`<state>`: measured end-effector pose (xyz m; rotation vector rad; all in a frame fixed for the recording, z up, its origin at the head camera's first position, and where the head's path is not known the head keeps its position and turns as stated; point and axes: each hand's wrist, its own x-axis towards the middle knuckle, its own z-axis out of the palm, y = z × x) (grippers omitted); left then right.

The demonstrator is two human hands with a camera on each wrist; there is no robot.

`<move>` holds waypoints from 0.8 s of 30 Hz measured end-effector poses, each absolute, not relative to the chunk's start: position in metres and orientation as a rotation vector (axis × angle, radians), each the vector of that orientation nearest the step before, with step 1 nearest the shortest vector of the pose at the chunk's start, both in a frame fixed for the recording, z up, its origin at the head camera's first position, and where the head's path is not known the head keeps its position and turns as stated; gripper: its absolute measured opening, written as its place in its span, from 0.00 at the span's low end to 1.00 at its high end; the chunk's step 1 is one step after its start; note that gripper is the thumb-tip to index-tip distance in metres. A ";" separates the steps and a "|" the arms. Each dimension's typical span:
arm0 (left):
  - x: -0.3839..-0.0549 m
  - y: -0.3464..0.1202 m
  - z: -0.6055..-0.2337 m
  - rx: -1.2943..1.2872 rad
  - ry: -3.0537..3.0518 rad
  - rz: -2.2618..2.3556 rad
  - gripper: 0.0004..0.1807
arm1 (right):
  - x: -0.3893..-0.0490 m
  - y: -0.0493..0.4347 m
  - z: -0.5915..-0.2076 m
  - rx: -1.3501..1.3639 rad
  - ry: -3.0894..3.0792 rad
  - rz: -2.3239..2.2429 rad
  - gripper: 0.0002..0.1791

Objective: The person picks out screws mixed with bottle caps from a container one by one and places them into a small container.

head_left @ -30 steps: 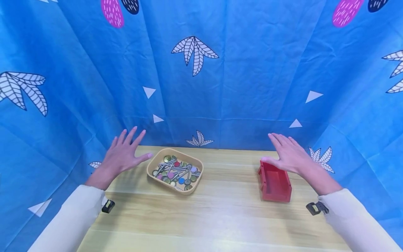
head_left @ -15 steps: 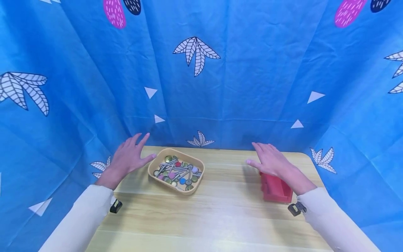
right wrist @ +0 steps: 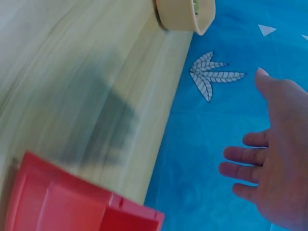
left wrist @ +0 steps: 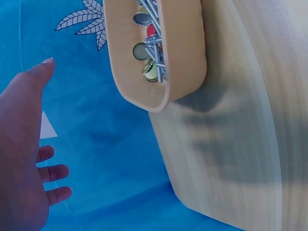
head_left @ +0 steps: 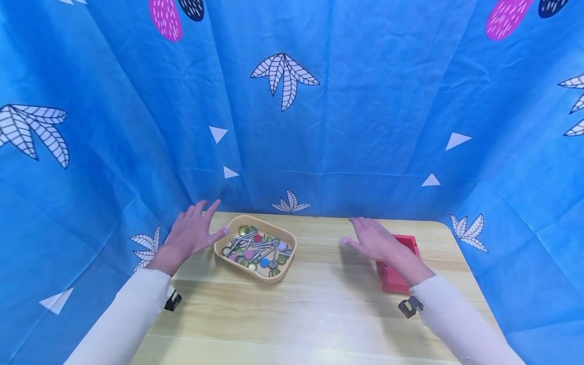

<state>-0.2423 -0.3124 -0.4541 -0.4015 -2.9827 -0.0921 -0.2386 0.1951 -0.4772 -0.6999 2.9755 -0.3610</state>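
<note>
Two spread hands, one crowded tray

The left hand (head_left: 188, 234) hangs just beside the tan tray (left wrist: 185, 57), fingers apart and thumb held out toward its rim. The right hand (head_left: 375, 240) is spread too, in the air between the tray and the red bin (head_left: 395, 280), its forearm crossing in front of part of the bin. Neither holds anything. Bottle caps (left wrist: 140, 51) and slim metal rods (left wrist: 160, 67) lie jumbled in the tray, left of centre on the worktop (head_left: 319, 304); whether the rods are screws or nails, I cannot tell.

The step in hand looks like a reach, best made from above the rim, since a sideways knock from the left thumb could shift the tray. In such a tangle, fingertips do well to take one loose piece on top, a cap by its edge or a rod by its shaft, and lift straight up.
</note>
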 end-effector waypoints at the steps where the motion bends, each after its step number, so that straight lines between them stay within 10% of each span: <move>1: -0.243 -0.312 -0.455 -0.405 -2.980 -0.097 0.52 | -0.239 0.192 -0.479 -0.694 2.971 -0.375 0.47; 24: -0.256 -0.318 -0.491 -0.445 -2.992 -0.153 0.44 | -0.244 0.128 -0.516 -0.693 2.962 -0.355 0.45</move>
